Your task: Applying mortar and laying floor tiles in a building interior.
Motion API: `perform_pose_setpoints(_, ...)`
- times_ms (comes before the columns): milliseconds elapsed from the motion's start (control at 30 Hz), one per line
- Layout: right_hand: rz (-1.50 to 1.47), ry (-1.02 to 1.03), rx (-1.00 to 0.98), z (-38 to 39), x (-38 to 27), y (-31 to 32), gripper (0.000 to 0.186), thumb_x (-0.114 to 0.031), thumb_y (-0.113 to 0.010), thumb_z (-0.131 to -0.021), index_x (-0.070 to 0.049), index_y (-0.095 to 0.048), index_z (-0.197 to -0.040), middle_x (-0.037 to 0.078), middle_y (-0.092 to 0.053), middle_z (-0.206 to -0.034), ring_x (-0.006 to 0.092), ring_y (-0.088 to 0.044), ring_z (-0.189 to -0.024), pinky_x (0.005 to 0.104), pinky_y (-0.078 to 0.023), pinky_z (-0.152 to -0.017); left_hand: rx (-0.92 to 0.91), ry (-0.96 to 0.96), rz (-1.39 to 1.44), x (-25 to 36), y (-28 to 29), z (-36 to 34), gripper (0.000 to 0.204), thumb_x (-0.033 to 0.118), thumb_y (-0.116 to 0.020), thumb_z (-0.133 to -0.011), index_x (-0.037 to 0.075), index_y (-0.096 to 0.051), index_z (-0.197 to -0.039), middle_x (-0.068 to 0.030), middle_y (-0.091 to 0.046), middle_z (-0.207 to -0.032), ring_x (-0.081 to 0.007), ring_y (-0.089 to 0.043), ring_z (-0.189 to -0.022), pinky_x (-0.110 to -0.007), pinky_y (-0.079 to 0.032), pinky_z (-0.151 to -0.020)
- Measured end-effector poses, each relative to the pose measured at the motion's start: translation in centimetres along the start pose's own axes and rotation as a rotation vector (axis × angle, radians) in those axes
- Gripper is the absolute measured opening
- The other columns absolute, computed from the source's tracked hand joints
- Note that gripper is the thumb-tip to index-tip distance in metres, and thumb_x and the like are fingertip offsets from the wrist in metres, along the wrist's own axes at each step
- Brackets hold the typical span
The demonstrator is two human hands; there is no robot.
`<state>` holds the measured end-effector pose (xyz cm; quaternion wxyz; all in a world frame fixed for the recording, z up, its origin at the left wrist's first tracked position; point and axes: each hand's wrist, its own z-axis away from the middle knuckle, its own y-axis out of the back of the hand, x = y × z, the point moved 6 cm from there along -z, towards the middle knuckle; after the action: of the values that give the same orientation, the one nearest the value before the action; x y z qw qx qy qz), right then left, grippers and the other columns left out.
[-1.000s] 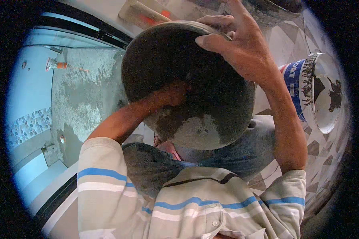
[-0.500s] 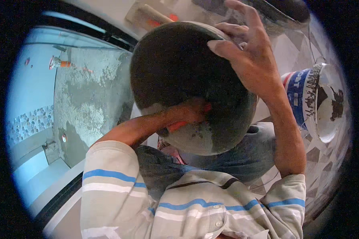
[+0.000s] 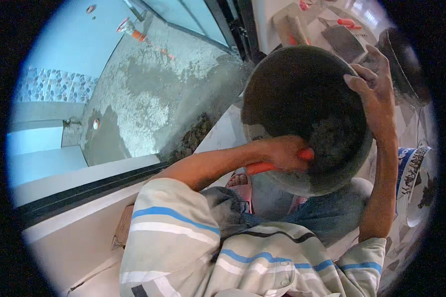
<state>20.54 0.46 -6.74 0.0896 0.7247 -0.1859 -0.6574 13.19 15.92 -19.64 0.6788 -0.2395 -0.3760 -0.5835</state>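
Note:
A round dark bucket (image 3: 292, 79), smeared grey inside, is tilted toward me above my knees. My right hand (image 3: 376, 89) is closed on its right rim, thumb on the inner side and fingers outside. My left hand (image 3: 287, 152) reaches over the near rim, fingers wrapped round the orange handle (image 3: 260, 169) of a hand tool. The tool's working end cannot be made out against the dark inside. Wet grey residue (image 3: 332, 136) coats the lower inner wall.
A white and blue bucket (image 3: 406, 171) caked with dried mix stands right. Beyond lie a wooden-handled float (image 3: 290, 32), a grey flat plate (image 3: 344, 42) and orange-handled tools (image 3: 347, 22). Left, a dark door-frame track (image 3: 94, 185) borders a patchy cement floor (image 3: 148, 94) with an orange pipe (image 3: 139, 35).
My view has swung left, so the bucket and both hands appear farther right. Both hands keep their holds; the orange handle shows more clearly, and more of the cement floor is visible.

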Motion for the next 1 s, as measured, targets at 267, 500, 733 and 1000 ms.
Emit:
perform_pose_setpoints(267, -0.105, -0.084, -0.023, -0.2, 0.2, 0.1, 0.067, -0.007, -0.062, -0.077, -0.006, -0.029, -0.135, 0.027, -0.057, -0.114, 0.0253, -0.058, -0.100, 0.0321, -0.045, -0.088, 0.404, 0.063, -0.032, -4.8, 5.4, 12.7, 0.032, 0.026, -0.066, -0.074, -0.001, -0.055, -0.087, -0.0167, -0.060, -0.074, -0.0260, -0.060, -0.069, -0.038, -0.047, -0.062)
perform_pose_setpoints(500, -0.133, -0.086, 0.004, -0.1, 1.2, 0.9, 0.066, -0.009, -0.062, -0.077, -0.009, -0.031, -0.135, 0.025, -0.057, -0.112, 0.0241, -0.057, -0.100, 0.0319, -0.045, -0.088, 0.610, 0.322, 0.207, -14.3, 7.7, 20.0, 0.029, 0.026, -0.063, -0.079, 0.000, -0.055, -0.088, -0.0066, -0.059, -0.071, -0.0132, -0.054, -0.056, -0.031, -0.044, -0.051)
perform_pose_setpoints(733, -0.134, -0.049, -0.032, -0.5, 1.9, 2.0, 0.061, -0.014, -0.061, -0.082, -0.007, -0.032, -0.135, 0.019, -0.057, -0.114, 0.0203, -0.058, -0.097, 0.0305, -0.044, -0.089, 1.051, 0.417, -0.589, -33.4, 10.5, 13.3, 0.036, 0.019, -0.053, -0.079, 0.002, -0.050, -0.110, -0.0267, -0.061, -0.093, -0.0456, -0.058, -0.082, -0.052, -0.045, -0.073)
perform_pose_setpoints(1000, -0.105, -0.080, 0.002, 0.9, 2.3, 4.8, 0.059, -0.009, -0.059, -0.083, -0.007, -0.031, -0.135, 0.019, -0.056, -0.117, 0.0204, -0.056, -0.102, 0.0304, -0.045, -0.089, 1.213, 0.580, -0.234, -32.1, 5.5, 13.4, 0.042, 0.013, -0.049, -0.078, 0.001, -0.037, -0.117, -0.0312, -0.059, -0.091, -0.0480, -0.057, -0.087, -0.055, -0.043, -0.075)
